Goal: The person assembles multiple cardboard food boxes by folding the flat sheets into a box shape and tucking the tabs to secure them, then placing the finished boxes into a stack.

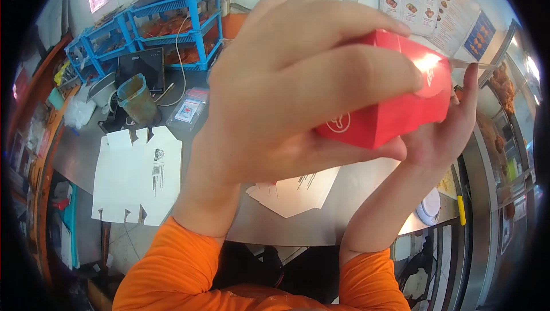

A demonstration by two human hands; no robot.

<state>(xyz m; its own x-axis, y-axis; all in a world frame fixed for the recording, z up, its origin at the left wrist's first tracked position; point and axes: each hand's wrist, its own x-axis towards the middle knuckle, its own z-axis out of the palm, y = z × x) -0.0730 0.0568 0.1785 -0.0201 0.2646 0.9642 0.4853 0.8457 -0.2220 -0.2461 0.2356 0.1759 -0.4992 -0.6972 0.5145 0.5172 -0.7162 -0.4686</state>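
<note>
A red folded cardboard box (395, 113) with white line prints is held up close in front of me, at the right of centre. My left hand (275, 93) is closed around its left side, with fingers over the top and thumb along the lower edge. My right hand (438, 139) cups the box from behind and the right; one finger points up beside it, and the other fingers are mostly hidden. Below on the metal counter lies a flat pale cardboard sheet (303, 195), partly covered by my left hand. A bigger white die-cut cardboard sheet (132, 179) lies flat at the left.
Blue plastic racks (175, 39) holding reddish items stand at the back left. In front of them are a dark screen (140, 69), a greenish plastic container (137, 99) and a small clear packet (188, 110). A glass-fronted cabinet (504, 156) borders the right side.
</note>
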